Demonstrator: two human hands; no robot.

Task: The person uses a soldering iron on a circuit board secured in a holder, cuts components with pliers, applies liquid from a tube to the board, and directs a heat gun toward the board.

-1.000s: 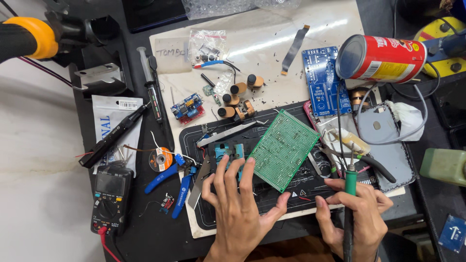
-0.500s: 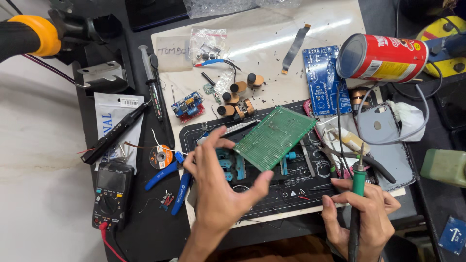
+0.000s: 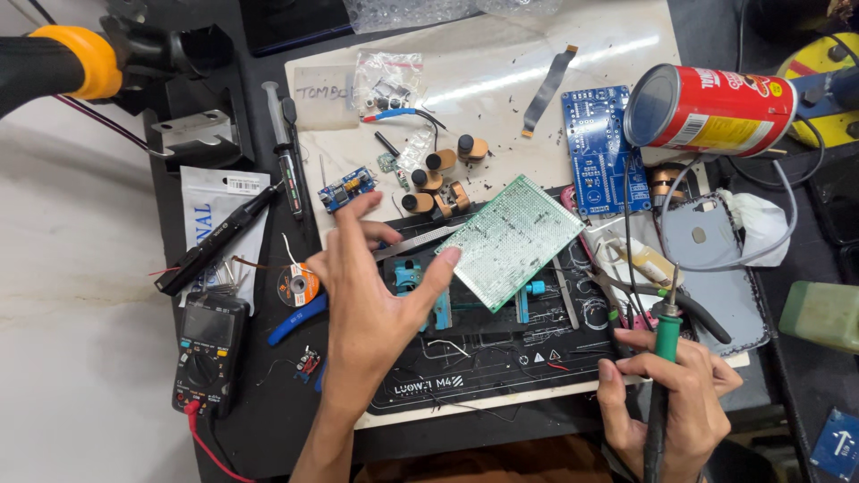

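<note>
Since half a second ago, our left hand [image 3: 371, 304] has lifted clear of the mat and turned its back to the camera, and the green perforated board [image 3: 512, 240] has swung with it to lie flatter and a little higher.

Item, left hand: fingers spread, not closed. The thumb tip touches the near left edge of the board; the index finger reaches up toward the small blue module [image 3: 345, 190] beyond it. We cannot tell whether other fingers support the board from beneath.

Item, green perforated board: just right of the left thumb, tilted, lying across the blue clamp fixture [image 3: 447, 295] on the black work mat [image 3: 501, 376].

Item, right hand [image 3: 671, 398]: closed around the green-handled soldering iron [image 3: 664, 358], tip pointing up and away, well to the right of the board.

Item, surroundings: metal ruler [image 3: 416, 243] under the left fingers; solder reel [image 3: 299, 286] and multimeter [image 3: 208, 344] to the left of the left wrist; blue circuit board [image 3: 601, 148] and red can [image 3: 707, 109] beyond the right hand.

Handling note, as we judge it: seat the board square in the clamp and pinch it by the edges only, keeping fingers off the hole field. Hold the iron tip away from the left hand and the cables near it until the board sits firm.
</note>
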